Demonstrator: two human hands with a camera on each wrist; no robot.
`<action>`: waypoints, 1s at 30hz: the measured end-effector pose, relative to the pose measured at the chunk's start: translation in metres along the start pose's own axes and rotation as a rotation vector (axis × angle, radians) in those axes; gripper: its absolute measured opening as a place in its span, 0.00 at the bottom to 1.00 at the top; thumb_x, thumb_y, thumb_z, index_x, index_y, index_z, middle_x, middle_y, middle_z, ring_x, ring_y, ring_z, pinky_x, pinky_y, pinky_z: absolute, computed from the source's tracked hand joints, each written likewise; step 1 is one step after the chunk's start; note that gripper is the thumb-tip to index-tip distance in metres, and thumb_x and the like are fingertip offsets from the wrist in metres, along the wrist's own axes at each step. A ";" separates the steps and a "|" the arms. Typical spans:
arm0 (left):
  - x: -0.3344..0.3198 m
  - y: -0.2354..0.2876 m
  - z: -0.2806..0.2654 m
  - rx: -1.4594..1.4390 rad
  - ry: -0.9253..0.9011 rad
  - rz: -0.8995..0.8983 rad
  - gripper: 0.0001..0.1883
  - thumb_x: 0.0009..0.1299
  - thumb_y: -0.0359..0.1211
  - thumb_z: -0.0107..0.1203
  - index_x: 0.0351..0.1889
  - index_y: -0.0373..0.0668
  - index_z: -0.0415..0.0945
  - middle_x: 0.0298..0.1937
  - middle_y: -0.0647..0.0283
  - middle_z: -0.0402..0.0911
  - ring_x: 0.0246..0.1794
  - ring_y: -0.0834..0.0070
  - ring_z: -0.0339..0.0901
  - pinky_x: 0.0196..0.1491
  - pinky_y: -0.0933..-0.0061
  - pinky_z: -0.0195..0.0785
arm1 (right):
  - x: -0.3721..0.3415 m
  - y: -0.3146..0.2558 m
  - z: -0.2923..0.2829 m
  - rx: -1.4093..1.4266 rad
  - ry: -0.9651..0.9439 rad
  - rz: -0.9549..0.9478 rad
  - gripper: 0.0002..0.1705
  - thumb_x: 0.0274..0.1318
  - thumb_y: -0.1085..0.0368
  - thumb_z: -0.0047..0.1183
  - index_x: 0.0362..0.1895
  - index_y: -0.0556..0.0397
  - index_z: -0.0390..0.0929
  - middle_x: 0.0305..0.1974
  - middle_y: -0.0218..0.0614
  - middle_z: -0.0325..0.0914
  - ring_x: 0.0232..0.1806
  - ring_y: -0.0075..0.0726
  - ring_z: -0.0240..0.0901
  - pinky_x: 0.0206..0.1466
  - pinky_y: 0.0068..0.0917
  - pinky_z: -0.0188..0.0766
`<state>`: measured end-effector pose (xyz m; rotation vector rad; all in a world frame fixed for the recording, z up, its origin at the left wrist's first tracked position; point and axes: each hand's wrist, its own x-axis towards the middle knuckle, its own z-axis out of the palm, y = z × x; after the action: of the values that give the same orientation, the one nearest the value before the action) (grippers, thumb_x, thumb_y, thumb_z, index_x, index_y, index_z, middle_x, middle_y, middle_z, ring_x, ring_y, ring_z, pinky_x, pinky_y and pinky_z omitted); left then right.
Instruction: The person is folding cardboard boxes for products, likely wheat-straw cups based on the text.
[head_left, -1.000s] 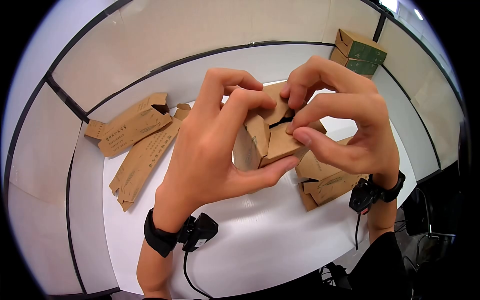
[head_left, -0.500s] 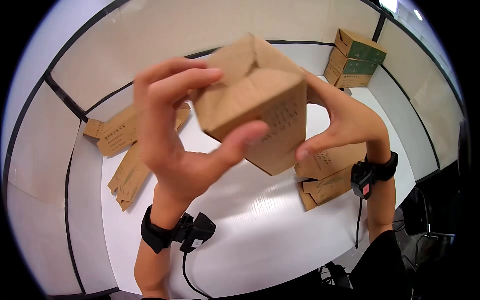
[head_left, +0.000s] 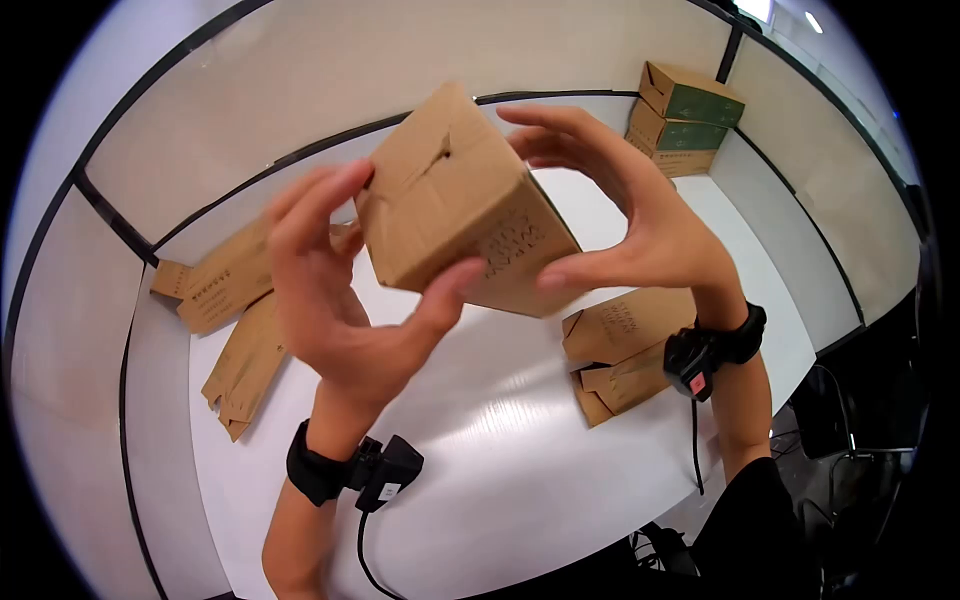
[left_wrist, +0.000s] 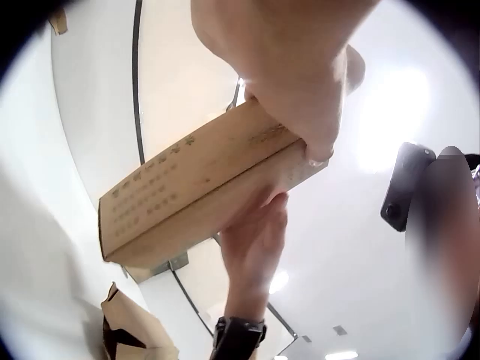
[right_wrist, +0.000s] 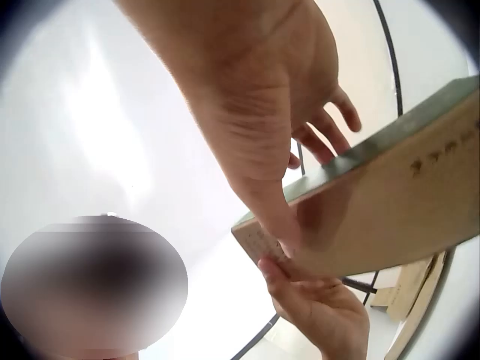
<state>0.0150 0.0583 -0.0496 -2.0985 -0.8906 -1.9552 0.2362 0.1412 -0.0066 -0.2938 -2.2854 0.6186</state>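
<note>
A brown cardboard box is held up above the table between both hands, its folded end with a small gap facing the head camera. The left hand grips its left side, fingertips at the upper edge and thumb on the printed face. On the other side, the right hand has its thumb against the lower right edge, fingers curved behind. In the left wrist view the box shows lines of print; in the right wrist view its long side has a green face beside it.
Flattened cartons lie at the left of the white table. Folded cartons lie on the right, under the right forearm. A stack of green and brown boxes stands at the back right corner against the partition.
Both hands turned the box from its folding position so its closed end tilts up to the left. The view has shifted slightly, and the right fingers have come into sight above the box.
</note>
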 end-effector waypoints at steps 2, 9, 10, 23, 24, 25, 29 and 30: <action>-0.006 0.001 0.006 0.034 0.036 0.089 0.42 0.51 0.31 0.75 0.63 0.36 0.63 0.60 0.54 0.64 0.60 0.62 0.70 0.56 0.62 0.75 | 0.003 -0.013 0.003 -0.095 0.030 -0.083 0.58 0.33 0.59 0.76 0.71 0.51 0.59 0.59 0.43 0.71 0.64 0.41 0.67 0.70 0.41 0.59; -0.029 0.011 0.019 0.075 0.185 0.028 0.42 0.58 0.39 0.72 0.66 0.39 0.58 0.62 0.53 0.59 0.65 0.59 0.63 0.63 0.55 0.65 | 0.006 -0.034 0.053 -0.445 0.368 -0.322 0.57 0.24 0.70 0.75 0.67 0.49 0.63 0.64 0.49 0.62 0.63 0.55 0.64 0.60 0.43 0.67; -0.034 0.010 0.020 0.060 0.213 -0.013 0.43 0.59 0.40 0.71 0.66 0.39 0.56 0.63 0.53 0.58 0.66 0.59 0.61 0.64 0.54 0.63 | 0.006 -0.030 0.060 -0.520 0.436 -0.385 0.54 0.24 0.70 0.74 0.65 0.49 0.65 0.63 0.50 0.63 0.62 0.56 0.64 0.57 0.43 0.69; -0.093 -0.020 0.052 -0.425 -0.080 -0.836 0.14 0.78 0.37 0.40 0.48 0.36 0.71 0.34 0.60 0.76 0.29 0.73 0.77 0.37 0.71 0.71 | 0.011 0.101 -0.136 -1.377 0.412 -0.508 0.45 0.37 0.76 0.67 0.62 0.39 0.64 0.67 0.36 0.64 0.70 0.46 0.59 0.69 0.45 0.50; -0.091 -0.022 0.053 -0.461 -0.019 -0.944 0.16 0.78 0.38 0.40 0.46 0.35 0.72 0.32 0.61 0.75 0.26 0.74 0.75 0.33 0.72 0.70 | 0.004 0.114 -0.151 -1.437 0.377 -0.391 0.39 0.42 0.70 0.66 0.61 0.39 0.66 0.67 0.36 0.63 0.69 0.47 0.60 0.68 0.45 0.53; -0.090 -0.025 0.053 -0.470 -0.019 -0.990 0.16 0.78 0.39 0.40 0.46 0.35 0.72 0.32 0.61 0.75 0.25 0.74 0.74 0.32 0.73 0.69 | -0.006 0.129 -0.168 -1.493 0.341 -0.273 0.34 0.46 0.64 0.64 0.60 0.39 0.69 0.67 0.37 0.63 0.69 0.49 0.60 0.68 0.45 0.55; -0.086 -0.033 0.051 -0.515 -0.079 -1.145 0.19 0.78 0.42 0.39 0.45 0.35 0.71 0.31 0.62 0.74 0.24 0.75 0.73 0.29 0.74 0.68 | -0.032 0.174 -0.186 -1.360 0.382 0.009 0.27 0.52 0.58 0.64 0.56 0.46 0.71 0.69 0.37 0.61 0.72 0.48 0.55 0.66 0.49 0.63; -0.087 -0.036 0.052 -0.520 -0.115 -1.152 0.18 0.78 0.42 0.39 0.45 0.35 0.71 0.31 0.62 0.74 0.24 0.75 0.73 0.29 0.74 0.67 | -0.035 0.178 -0.187 -1.376 0.415 -0.018 0.24 0.56 0.63 0.61 0.56 0.48 0.71 0.67 0.39 0.63 0.70 0.52 0.58 0.63 0.48 0.68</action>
<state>0.0435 0.0841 -0.1498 -2.1407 -2.1670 -2.8044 0.3984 0.3448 -0.0045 -0.9136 -1.9252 -1.0346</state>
